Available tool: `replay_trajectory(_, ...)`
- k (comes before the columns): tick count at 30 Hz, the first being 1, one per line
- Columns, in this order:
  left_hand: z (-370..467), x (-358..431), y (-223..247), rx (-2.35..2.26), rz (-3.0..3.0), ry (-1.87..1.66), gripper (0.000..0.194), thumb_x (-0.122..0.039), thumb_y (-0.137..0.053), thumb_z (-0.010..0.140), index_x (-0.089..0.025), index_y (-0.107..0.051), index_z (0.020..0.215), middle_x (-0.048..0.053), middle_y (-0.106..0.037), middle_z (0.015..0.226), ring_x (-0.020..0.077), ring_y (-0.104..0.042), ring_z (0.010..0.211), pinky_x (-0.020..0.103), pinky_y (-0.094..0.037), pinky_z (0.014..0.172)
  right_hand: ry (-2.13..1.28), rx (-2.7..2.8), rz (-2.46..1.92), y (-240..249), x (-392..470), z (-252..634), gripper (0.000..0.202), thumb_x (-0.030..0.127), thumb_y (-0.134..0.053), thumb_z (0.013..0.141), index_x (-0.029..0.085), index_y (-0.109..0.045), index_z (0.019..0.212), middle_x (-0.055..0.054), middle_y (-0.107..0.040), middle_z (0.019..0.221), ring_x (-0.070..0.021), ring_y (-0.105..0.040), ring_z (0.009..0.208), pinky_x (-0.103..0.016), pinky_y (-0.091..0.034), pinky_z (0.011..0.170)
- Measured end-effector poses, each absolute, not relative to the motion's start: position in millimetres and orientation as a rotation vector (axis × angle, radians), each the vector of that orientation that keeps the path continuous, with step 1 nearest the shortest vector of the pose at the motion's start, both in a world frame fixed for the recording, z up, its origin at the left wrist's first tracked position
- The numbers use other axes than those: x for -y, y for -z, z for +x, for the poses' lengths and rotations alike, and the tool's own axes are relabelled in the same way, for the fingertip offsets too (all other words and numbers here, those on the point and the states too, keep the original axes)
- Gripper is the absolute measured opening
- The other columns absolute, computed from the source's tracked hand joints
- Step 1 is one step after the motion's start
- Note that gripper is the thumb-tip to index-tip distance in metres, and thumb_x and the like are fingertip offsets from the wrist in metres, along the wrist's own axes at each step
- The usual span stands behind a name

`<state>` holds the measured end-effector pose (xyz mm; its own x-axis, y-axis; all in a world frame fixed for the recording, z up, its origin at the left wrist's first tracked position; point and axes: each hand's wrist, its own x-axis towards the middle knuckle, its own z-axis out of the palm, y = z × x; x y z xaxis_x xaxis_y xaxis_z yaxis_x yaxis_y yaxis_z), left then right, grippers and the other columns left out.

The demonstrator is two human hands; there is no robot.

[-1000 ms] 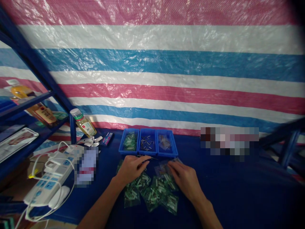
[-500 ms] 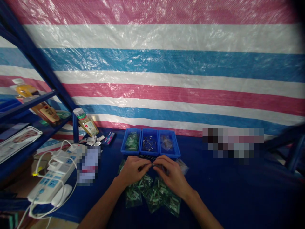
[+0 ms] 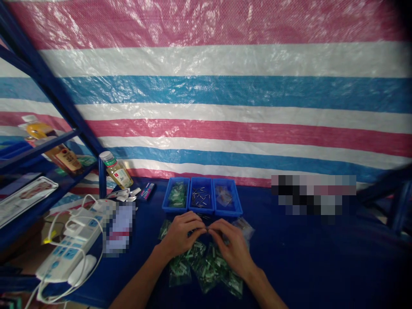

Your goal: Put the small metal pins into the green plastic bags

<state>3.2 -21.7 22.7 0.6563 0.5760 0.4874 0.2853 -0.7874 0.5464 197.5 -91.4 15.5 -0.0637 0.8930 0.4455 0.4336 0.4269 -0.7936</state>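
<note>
My left hand (image 3: 183, 231) and my right hand (image 3: 230, 240) meet fingertip to fingertip just in front of the blue bins. Both are pinched closed on something too small to make out. Below and between them lie several clear bags (image 3: 207, 268) of small green and silvery pieces. Behind the hands stand three blue bins: the left bin (image 3: 164, 205) holds green bags, the middle bin (image 3: 202, 210) loose thin metal pins (image 3: 201, 197), the right bin (image 3: 236, 208) clear bags. A few more pins lie in front of the middle bin, partly hidden by my fingers.
A white power strip (image 3: 61, 257) with tangled cables lies at the left. Near it are a drink bottle (image 3: 116, 170), a small blue box (image 3: 148, 192) and a blue frame post (image 3: 102, 174). A clear bag (image 3: 244, 228) lies by my right hand. Striped sheeting (image 3: 225, 94) hangs behind.
The camera view has tilted slightly, so the scene sits a little lower. My hands stay together in a pinch, with the fingertips slightly shifted.
</note>
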Motion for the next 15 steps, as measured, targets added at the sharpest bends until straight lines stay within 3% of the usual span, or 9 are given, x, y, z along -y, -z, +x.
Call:
replay_trajectory(4,3.5,22.2,-22.9,-0.681,2.420,-0.880,0.010,-0.023,-0.063,0.097,-0.018,-0.071,0.100,0.007,-0.073,0.095,0.0182,-0.066,0.092,0.031,-0.053,0.082,-0.572,1.620,-1.225,-10.6,92.5,197.0,0.016,0.025,-0.054,0.100,0.024,-0.068,0.090,-0.002,-0.067,0.078,-0.0182,-0.064,0.069,-0.028,-0.051,0.063)
replay_trajectory(9,2.8,22.8,-25.8,-0.745,2.390,-0.902,0.015,-0.026,-0.068,0.094,-0.018,-0.068,0.108,0.006,-0.073,0.095,0.0173,-0.066,0.087,0.030,-0.053,0.079,-0.659,1.513,-1.245,-0.5,94.0,195.8,0.008,0.029,-0.058,0.098,0.023,-0.059,0.103,0.002,-0.063,0.071,-0.0172,-0.061,0.063,-0.028,-0.049,0.062)
replay_trajectory(12,2.9,21.8,-24.7,-0.687,2.398,-0.943,0.013,-0.021,-0.062,0.097,-0.018,-0.069,0.108,0.006,-0.074,0.097,0.0178,-0.065,0.091,0.032,-0.054,0.083,-0.635,1.531,-1.235,-2.3,94.0,194.2,0.011,0.030,-0.054,0.100,0.023,-0.061,0.095,0.001,-0.061,0.071,-0.0173,-0.060,0.064,-0.028,-0.048,0.063)
replay_trajectory(15,3.5,19.3,-20.7,-0.578,2.433,-0.965,0.024,-0.012,-0.054,0.099,-0.021,-0.070,0.115,0.007,-0.075,0.108,0.0187,-0.064,0.103,0.035,-0.053,0.091,-0.694,1.507,-1.244,-8.2,94.5,194.2,0.017,0.030,-0.053,0.101,0.023,-0.066,0.093,0.000,-0.066,0.071,-0.0181,-0.063,0.065,-0.029,-0.050,0.065)
